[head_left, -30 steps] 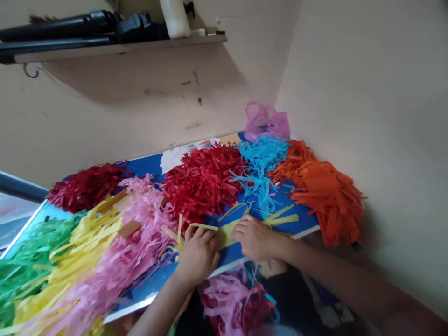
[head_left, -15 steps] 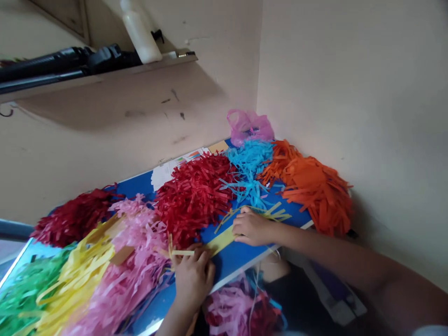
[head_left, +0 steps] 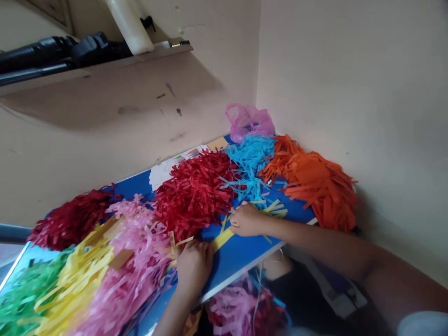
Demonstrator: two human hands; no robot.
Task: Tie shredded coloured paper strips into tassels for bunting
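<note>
A yellow paper strip with fringed ends stretches between my two hands, just above the blue tabletop. My left hand grips its left end with curled fingers, and loose yellow fringe sticks out above the knuckles. The other end is closed in my right hand, with fringe strands fanning out past it. Right behind the hands lies a red heap of shredded paper. Pink paper fringe is spread to the left of my left hand.
Further left lie yellow, green and dark red fringe. Blue fringe, orange fringe and a pink plastic bag sit towards the corner. A wall shelf holds a white bottle.
My fingers have closed more tightly, and the strip between my hands looks narrower and more bunched. The camera view has shifted slightly.
</note>
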